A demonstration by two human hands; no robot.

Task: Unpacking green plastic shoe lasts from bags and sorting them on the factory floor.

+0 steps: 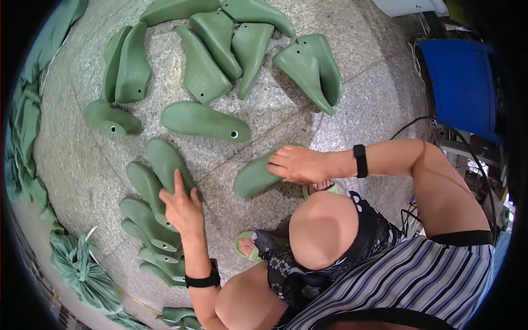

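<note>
Green plastic shoe lasts lie about on a grey speckled stone floor. My left hand is on the near end of a shoe last at the top of the left row, its index finger stretched along the sole and the thumb on the other side. Beside that one, another last leans in the row. My right hand is closed over the far end of a separate shoe last, sole up, in front of my feet. Its fingertips curl over the near side; the thumb is partly hidden.
Several more lasts lie farther away, some in pairs. One last rests sole up beyond my hands. Green cloth sacks line the left edge. A blue bin and black cables stand at the right.
</note>
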